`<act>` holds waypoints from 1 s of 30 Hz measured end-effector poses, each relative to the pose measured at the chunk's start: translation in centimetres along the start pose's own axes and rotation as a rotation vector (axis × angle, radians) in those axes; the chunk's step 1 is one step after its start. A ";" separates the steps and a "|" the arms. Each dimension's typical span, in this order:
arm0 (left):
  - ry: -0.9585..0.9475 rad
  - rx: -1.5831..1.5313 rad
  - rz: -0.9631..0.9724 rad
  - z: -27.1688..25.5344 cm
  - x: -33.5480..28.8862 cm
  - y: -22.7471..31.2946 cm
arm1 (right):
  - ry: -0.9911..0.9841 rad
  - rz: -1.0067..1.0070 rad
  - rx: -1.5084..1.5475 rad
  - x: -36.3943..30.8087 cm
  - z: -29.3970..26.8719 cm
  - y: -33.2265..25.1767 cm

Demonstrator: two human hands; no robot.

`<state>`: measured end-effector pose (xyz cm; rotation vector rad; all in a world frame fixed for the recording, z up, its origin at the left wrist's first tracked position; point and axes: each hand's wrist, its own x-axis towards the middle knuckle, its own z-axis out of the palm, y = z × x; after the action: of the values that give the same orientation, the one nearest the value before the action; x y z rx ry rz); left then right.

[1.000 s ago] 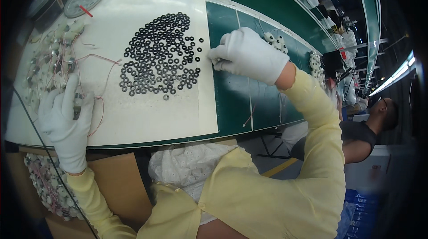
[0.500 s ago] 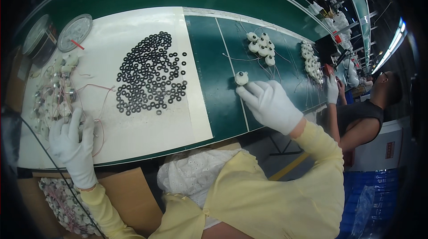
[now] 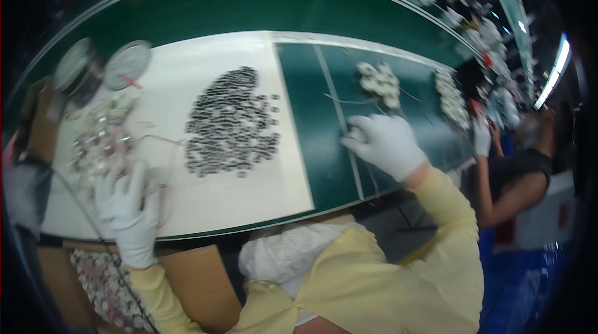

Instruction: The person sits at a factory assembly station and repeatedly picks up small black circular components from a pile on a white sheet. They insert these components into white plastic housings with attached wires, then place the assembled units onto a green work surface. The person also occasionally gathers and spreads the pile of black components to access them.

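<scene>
My left hand (image 3: 128, 209), in a white glove, lies with fingers apart at the near edge of a heap of small white and metal motors (image 3: 103, 141) with pink wires. My right hand (image 3: 389, 147), also gloved, is curled closed over the green mat. It seems to hold the small white motor seen at its fingertips earlier; the fingers and blur hide most of it, and a thin wire hangs below. Beyond this hand sits a cluster of white motors (image 3: 380, 83). Many black rings (image 3: 230, 128) lie spread on the white board between my hands.
A clear plastic tub (image 3: 78, 72) and its round lid (image 3: 128, 65) stand at the far left. Another row of white motors (image 3: 451, 98) lies at right, near a co-worker's gloved hand (image 3: 481, 136). Below the table's left edge is a cardboard box (image 3: 199, 284) beside more motors.
The whole view has shifted and blurred. My right hand's fingers have curled in, and the motor at their tips no longer shows plainly. My left hand stays by the heap.
</scene>
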<state>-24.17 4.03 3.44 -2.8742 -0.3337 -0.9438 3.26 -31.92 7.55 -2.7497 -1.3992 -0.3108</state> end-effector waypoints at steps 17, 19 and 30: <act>0.206 -0.016 -0.081 0.1 -1.1 -1.6 | 0.166 0.157 -0.272 0.6 4.9 8.1; 0.206 -0.039 -0.089 -0.4 -0.9 -1.8 | 0.164 0.119 -0.226 0.2 4.5 7.9; 0.516 -0.070 -0.239 -5.0 3.1 -2.9 | 0.226 -0.012 0.130 2.9 -7.0 0.3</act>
<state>-25.26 6.58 9.35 -2.5500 -0.6038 -1.7107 4.06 -30.70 14.97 -2.5121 -1.3292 -0.4948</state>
